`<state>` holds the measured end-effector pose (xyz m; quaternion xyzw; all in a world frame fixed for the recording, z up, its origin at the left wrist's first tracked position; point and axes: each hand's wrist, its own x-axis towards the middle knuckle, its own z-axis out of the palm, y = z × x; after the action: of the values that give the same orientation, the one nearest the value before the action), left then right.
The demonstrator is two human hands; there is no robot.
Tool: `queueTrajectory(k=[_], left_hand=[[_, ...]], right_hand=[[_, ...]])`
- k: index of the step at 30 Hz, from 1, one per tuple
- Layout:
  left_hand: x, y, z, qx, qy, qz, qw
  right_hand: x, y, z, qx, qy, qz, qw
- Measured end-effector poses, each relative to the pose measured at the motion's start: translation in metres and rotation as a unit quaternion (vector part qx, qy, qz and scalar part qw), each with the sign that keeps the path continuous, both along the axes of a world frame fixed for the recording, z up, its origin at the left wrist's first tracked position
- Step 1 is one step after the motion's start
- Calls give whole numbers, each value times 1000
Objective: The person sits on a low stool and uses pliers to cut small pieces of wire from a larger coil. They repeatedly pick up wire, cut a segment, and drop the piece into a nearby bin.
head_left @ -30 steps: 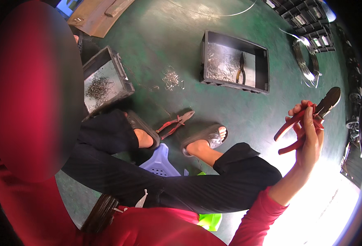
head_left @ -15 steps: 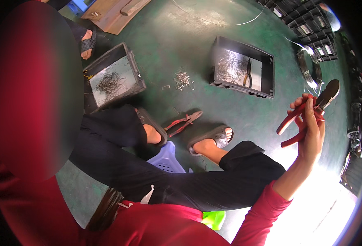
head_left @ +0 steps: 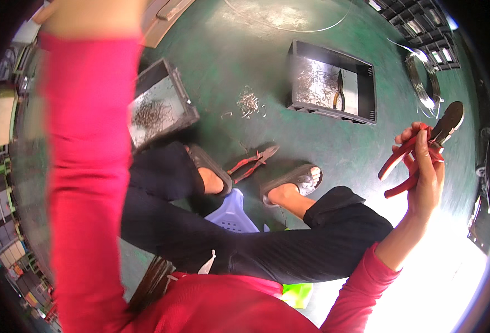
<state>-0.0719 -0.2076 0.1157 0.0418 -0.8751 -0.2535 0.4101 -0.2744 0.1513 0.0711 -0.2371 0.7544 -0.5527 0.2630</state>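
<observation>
My right hand (head_left: 427,178) is raised at the right, its fingers closed round red-handled pliers (head_left: 396,162). Their broad dark jaws point up and away, and the two handles stand apart. My left arm reaches up close in front of the view. The left hand (head_left: 92,16) is blurred and cut off by the top edge, so its fingers are mostly hidden. Another pair of red-handled pliers (head_left: 253,162) lies on the floor between my sandalled feet. Beyond it sits a small pile of bent wire hooks (head_left: 249,104).
Two black crates stand on the floor: the right crate (head_left: 371,94) holds wire pieces and dark pliers (head_left: 339,91), the left crate (head_left: 185,100) more wire pieces. A wire coil (head_left: 435,83) lies by stacked black crates (head_left: 417,28). A purple plastic stool (head_left: 233,213) is beneath my legs.
My left arm has swung up, its blurred forearm now crossing the left side of the view. The right hand keeps its hold on the pliers, almost unmoved.
</observation>
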Motion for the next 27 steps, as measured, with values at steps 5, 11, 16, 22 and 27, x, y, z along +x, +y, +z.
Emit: queueTrajectory(k=[5,11,16,22,27], left_hand=[[-24,35,-277,459,-144,28,876],[78,89,-475,332,-341,314,822],[90,106,-488,264,-362,321,834],[54,100,-434,525,-289,240,764],[23,104,-285,812,-12,-114,572]], right_hand=[[-6,0,-8,25,-3,-6,1000],[-15,-10,-17,78,-32,6,996],[-12,-25,-19,86,-37,25,995],[7,-32,-23,99,-61,66,991],[32,-43,-24,181,-27,176,967]])
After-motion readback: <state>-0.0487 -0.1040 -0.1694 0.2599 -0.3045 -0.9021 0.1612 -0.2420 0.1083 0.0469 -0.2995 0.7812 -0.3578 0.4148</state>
